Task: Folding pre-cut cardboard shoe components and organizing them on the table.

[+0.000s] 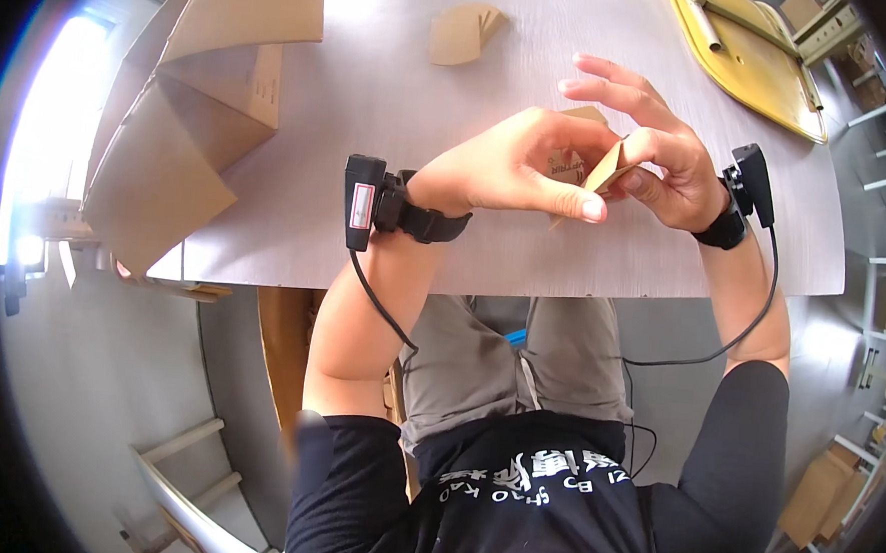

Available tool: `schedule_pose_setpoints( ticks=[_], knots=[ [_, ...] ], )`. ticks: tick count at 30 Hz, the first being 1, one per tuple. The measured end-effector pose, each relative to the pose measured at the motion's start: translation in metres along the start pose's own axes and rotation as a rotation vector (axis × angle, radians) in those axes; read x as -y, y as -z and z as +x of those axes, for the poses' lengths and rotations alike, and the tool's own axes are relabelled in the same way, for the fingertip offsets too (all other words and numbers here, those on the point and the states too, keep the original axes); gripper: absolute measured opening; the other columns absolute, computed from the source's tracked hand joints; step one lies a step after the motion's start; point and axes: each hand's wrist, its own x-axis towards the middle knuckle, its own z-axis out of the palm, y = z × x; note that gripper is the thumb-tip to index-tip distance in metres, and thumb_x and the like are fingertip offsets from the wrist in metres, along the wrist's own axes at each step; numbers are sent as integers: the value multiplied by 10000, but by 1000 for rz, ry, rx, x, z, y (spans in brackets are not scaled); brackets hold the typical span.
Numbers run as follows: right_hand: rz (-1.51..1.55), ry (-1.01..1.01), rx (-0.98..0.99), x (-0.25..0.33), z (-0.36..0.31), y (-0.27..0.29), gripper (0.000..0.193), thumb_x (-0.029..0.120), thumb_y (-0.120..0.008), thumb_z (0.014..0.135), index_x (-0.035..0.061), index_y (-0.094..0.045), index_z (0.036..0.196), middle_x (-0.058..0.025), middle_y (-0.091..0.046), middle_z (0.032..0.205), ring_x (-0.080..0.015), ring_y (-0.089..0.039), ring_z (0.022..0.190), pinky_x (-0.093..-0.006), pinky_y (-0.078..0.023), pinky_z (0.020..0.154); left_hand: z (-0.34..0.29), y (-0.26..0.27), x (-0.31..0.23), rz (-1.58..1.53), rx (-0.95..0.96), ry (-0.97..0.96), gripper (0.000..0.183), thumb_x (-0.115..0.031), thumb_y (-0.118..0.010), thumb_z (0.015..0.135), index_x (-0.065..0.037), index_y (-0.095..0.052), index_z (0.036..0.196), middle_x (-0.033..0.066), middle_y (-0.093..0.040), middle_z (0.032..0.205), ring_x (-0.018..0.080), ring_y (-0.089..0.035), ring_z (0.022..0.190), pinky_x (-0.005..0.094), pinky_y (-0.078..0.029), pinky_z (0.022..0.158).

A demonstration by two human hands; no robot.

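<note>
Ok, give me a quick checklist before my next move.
1. Left hand on the small cardboard piece: ok, gripping it.
2. Right hand on the same piece: ok, thumb and forefinger pinch it.
3. Piece's whole shape: cannot tell, fingers cover part.
4. Loose cardboard scrap away from hands: ok, lying beyond them on the table.
5. Large open carton away from hands: ok, off to the left.

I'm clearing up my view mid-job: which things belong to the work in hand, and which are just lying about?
In the work:
- cardboard piece, between left hand and right hand

Apparently lying about:
- loose cardboard scrap on the table
- large open cardboard box, left
- yellow panel, upper right
</note>
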Motion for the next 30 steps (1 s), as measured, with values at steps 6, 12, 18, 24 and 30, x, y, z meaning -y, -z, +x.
schedule_pose_setpoints(
  ticks=[6,12,18,24,30],
  knots=[
    [570,-313,-325,8,-5,-21,640,607,-427,1046,144,-423,1487,-195,-355,1622,-382,-353,1495,-520,-302,1206,4,-12,9,-102,-340,-123,347,-177,-765,953,2,-670,1235,54,-727,1112,118,-665,1051,290,-547,920],
    [952,-460,-188,12,-4,-26,822,659,-339,1040,84,-223,1615,-173,-329,1637,-266,-410,1467,-411,-328,1210,5,-20,8,6,-413,-126,426,-136,-830,885,0,-669,1255,44,-732,1100,115,-677,1032,284,-555,923],
    [1044,-516,-120,9,-8,-21,868,698,-428,990,99,-290,1602,-185,-366,1618,-286,-481,1419,-415,-388,1174,4,-17,5,207,-350,-130,531,-217,-917,793,-20,-689,1230,20,-738,1082,95,-668,975,288,-553,893],
    [1042,-588,-129,11,-8,-20,709,442,-618,968,109,-402,1555,-192,-434,1576,-286,-516,1388,-393,-428,1144,10,-22,2,622,-422,-323,536,-203,-937,737,-37,-713,1194,59,-739,990,140,-684,916,302,-553,839],
    [1279,-379,-231,8,-8,-25,671,338,-618,965,143,-386,1564,-206,-407,1591,-290,-525,1374,-428,-437,1139,7,-22,8,510,-434,-257,636,-189,-940,749,27,-650,1273,67,-725,1053,134,-686,995,282,-547,886]
  ],
)
